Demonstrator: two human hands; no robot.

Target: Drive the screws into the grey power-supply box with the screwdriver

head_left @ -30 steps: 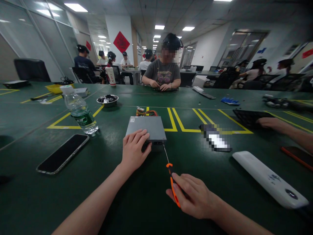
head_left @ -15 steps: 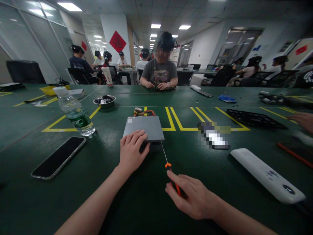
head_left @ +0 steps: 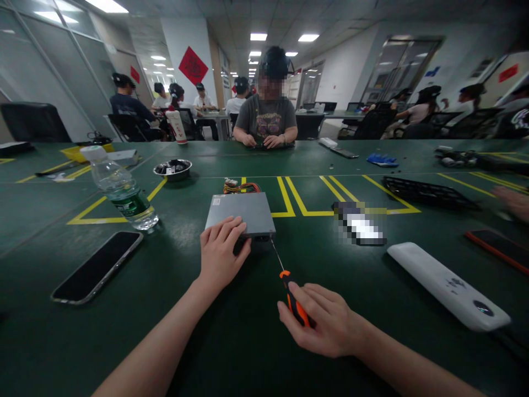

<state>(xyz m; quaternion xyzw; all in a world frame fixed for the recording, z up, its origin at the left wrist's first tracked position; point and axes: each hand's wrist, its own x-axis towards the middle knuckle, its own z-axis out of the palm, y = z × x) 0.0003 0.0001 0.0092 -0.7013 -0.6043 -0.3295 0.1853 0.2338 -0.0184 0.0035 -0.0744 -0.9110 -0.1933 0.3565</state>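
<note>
A flat grey metal box (head_left: 242, 212) lies on the green table, with a bundle of coloured cables (head_left: 243, 188) behind it. My left hand (head_left: 223, 248) rests on its front left part, fingers on top and thumb at the front face. In my right hand (head_left: 320, 317) is an orange and black screwdriver (head_left: 295, 303), held by its handle. The shaft slants up and forward, its tip at the front right corner of the box.
On the left are a water bottle (head_left: 126, 193), a black phone (head_left: 99, 267) and a metal bowl (head_left: 172, 170). A white device (head_left: 448, 286) and an orange-edged phone (head_left: 500, 248) lie right. A person (head_left: 266, 110) sits opposite; another person's hand (head_left: 512, 203) is at the right edge.
The fingers of my right hand have shifted on the screwdriver handle, and more of the handle shows. The view has shifted slightly. My left hand stays on the box.
</note>
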